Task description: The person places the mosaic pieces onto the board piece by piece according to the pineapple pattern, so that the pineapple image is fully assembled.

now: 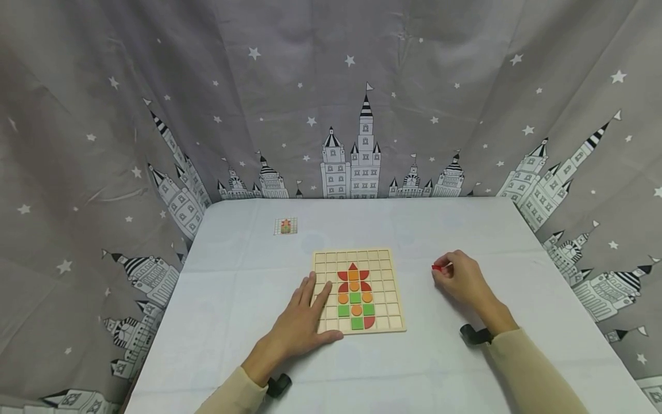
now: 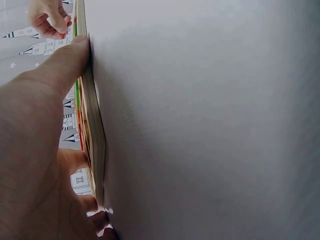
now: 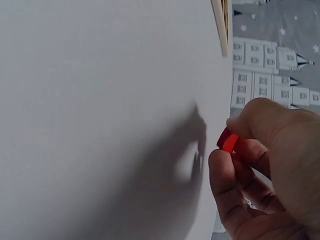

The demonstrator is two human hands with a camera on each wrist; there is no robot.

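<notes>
Board: we take the wooden grid board [image 1: 358, 290] as our landmark; it lies flat on the pale table [image 1: 248, 287], roughly in the middle of it.

Pattern on the board: we see a figure of coloured pieces [image 1: 354, 297] filling cells in the board's central columns, with red shapes at the top, orange discs below them, and green squares and a red quarter-round at the bottom. The cells around the figure are bare wood.

Left hand: our left hand [image 1: 305, 323] lies flat with fingers straight and a little spread, its fingertips resting on the board's near left corner. In the left wrist view the fingers [image 2: 65, 62] press against the board's edge [image 2: 92, 120].

Right hand: our right hand [image 1: 462, 278] sits on the table to the right of the board, apart from it, with the fingers curled.

Red piece: we pinch a small red piece [image 1: 437, 267] between thumb and fingertips of the right hand, on the side of the hand facing the board. The right wrist view shows the red piece [image 3: 228, 140] held at the fingertips [image 3: 220, 162], just above the table surface; we cannot tell whether it touches the table.

Pattern card: a small card [image 1: 285, 226] with a printed grid lies on the table beyond the board's far left corner, well apart from it.

Backdrop: a grey curtain [image 1: 331, 98] with stars and castles hangs behind and beside the table, beyond the board.
</notes>
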